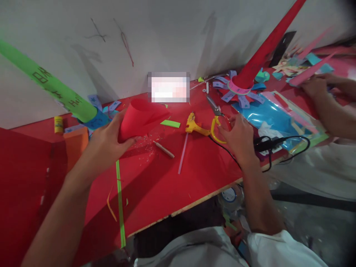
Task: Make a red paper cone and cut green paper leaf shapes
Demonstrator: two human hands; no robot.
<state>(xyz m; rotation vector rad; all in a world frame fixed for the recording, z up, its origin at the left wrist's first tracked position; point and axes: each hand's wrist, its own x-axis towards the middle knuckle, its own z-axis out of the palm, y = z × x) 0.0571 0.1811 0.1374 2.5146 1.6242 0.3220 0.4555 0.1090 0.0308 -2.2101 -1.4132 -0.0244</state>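
Observation:
My left hand (112, 135) is closed around a rolled red paper cone (139, 118) whose round mouth faces up. Over on the right, my right hand (237, 135) grips the handles of yellow-handled scissors (215, 107), blades pointing away toward the wall. Close to the scissors lies a yellow glue gun (194, 125) with a translucent glue stick (183, 154) beside it. Between my hands rest a pencil-like wooden stick (164, 149) and a small green paper piece (170, 123).
A tall green paper tube (61, 92) leans at the left near a yellow glue stick tube (58, 125). A red cone (258, 55) with a fringed base stands at the back right. Blue plastic packaging (267, 111) and cables (269, 144) lie right, near another person's hand (315, 87).

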